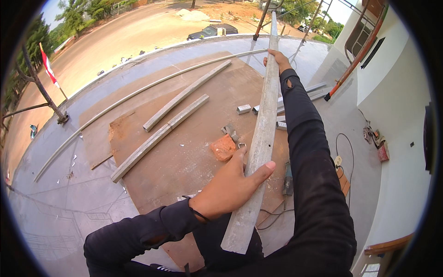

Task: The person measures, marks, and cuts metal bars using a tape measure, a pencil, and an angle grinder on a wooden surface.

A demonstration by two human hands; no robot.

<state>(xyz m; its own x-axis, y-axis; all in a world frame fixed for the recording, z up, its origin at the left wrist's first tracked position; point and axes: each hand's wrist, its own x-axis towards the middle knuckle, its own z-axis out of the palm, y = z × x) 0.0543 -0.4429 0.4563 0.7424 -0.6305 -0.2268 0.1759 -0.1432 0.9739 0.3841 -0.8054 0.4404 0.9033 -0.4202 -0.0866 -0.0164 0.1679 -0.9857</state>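
Handling step, apparently: left hand and right hand clasp the gray bar, center frame. Next move calls for steady support.

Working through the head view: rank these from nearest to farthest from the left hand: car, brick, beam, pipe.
From the left hand:
1. Beam: touching it, slanting up and away.
2. Brick: just beyond the hand, on the boards.
3. Pipe: farther off, curving past the loose bars.
4. Car: farthest, outside beyond the floor's edge.
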